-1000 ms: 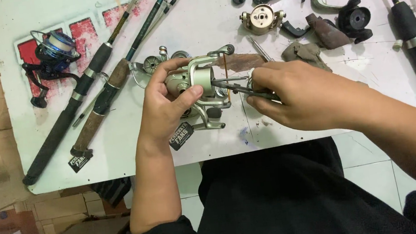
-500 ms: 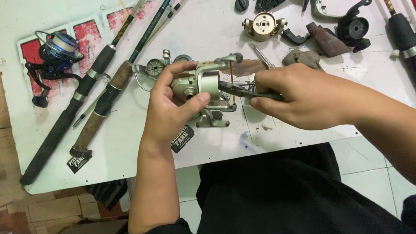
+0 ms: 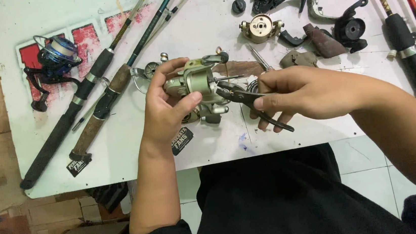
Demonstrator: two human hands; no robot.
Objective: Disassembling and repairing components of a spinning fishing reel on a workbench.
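Note:
My left hand (image 3: 166,105) grips a pale gold spinning reel body (image 3: 196,85) above the white table (image 3: 200,36), thumb pressed on its side. A thin shaft sticks out of the reel toward the right. My right hand (image 3: 307,92) holds dark pliers (image 3: 247,100), whose jaws meet the reel just below that shaft. The plier handles run down and to the right under my fingers.
Two fishing rods (image 3: 98,87) lie diagonally at the left beside a blue-spooled reel (image 3: 54,53). Loose reel parts, a gold spool (image 3: 259,27) and black housings (image 3: 349,29), sit at the back. More rod handles (image 3: 410,51) lie at the right edge.
The right hand has shifted a little to the right and opened its grip, so the pliers show more clearly. The left hand keeps holding the reel in the same place.

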